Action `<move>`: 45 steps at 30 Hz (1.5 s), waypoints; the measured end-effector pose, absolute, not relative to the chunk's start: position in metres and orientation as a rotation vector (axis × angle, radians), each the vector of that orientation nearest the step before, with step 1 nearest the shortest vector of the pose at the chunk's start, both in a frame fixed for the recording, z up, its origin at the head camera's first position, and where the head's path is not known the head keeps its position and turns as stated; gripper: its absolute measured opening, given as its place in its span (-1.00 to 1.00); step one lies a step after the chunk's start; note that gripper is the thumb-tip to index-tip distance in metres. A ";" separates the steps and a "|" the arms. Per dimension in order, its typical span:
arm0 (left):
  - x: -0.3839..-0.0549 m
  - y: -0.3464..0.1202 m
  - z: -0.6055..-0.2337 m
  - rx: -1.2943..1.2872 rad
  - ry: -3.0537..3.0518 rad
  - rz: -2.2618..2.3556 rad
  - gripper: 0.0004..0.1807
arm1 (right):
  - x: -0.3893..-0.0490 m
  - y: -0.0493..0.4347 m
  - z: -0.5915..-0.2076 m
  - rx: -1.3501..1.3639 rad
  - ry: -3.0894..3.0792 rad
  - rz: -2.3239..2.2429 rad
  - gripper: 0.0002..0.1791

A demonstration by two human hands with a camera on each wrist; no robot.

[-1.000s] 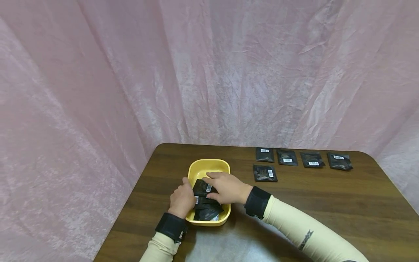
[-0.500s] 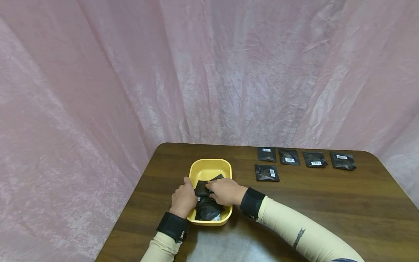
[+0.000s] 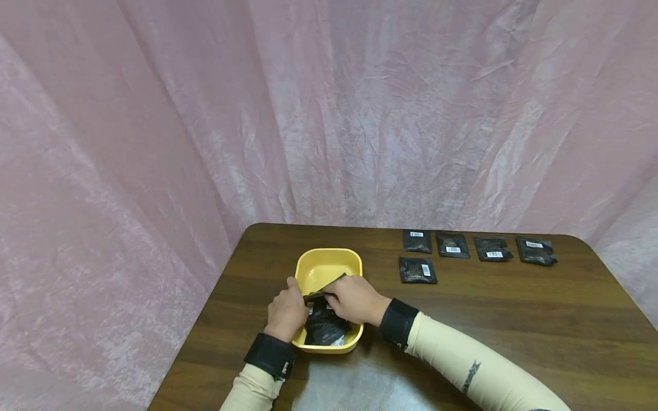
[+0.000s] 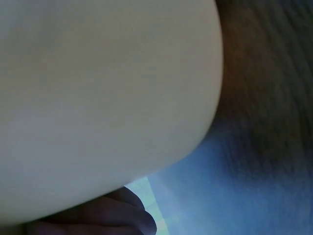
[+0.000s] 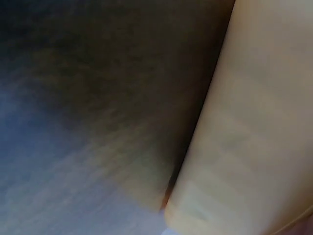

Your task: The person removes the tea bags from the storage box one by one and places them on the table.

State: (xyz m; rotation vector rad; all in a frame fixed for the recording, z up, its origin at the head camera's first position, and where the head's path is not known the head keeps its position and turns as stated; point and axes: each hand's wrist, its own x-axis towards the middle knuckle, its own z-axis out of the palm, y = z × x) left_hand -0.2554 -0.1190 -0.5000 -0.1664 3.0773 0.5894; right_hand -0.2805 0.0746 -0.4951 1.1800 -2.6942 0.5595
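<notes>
In the head view, a yellow plastic bin [image 3: 328, 254] stands on the wooden table, with several flat black sachets [image 3: 325, 331] piled in its near half. My left hand [image 3: 287, 311] grips the bin's left side, the thumb up at the rim. My right hand [image 3: 356, 299] reaches over the right rim and pinches a black sachet [image 3: 315, 295], which is tilted up almost edge-on above the pile. Its fingertips are partly hidden. Close pale surfaces fill much of both wrist views; the left one also shows dim fingers [image 4: 112, 215] at the bottom.
Several black sachets with white barcode labels lie flat on the table at the back right: a row along the far edge and a single sachet [image 3: 418, 270] in front of it. A pink curtain [image 3: 329, 114] hangs behind the table [image 3: 488, 308].
My right hand has gone from spread fingers over the pile to pinching a sachet, now tilted up from the others. My left hand stays at the bin's left side.
</notes>
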 end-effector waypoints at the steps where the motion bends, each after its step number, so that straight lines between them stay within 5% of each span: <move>1: -0.255 -0.119 -0.500 -0.169 3.076 0.590 -0.56 | -0.280 0.075 -0.495 1.174 -2.684 0.567 -0.88; 24: -0.257 -0.118 -0.502 -0.180 3.058 0.599 -0.56 | -0.273 0.095 -0.479 1.013 -2.218 0.578 -0.92; 45: -0.259 -0.116 -0.499 -0.209 3.011 0.597 -0.54 | -0.266 0.260 -0.492 0.410 -2.263 0.530 -0.74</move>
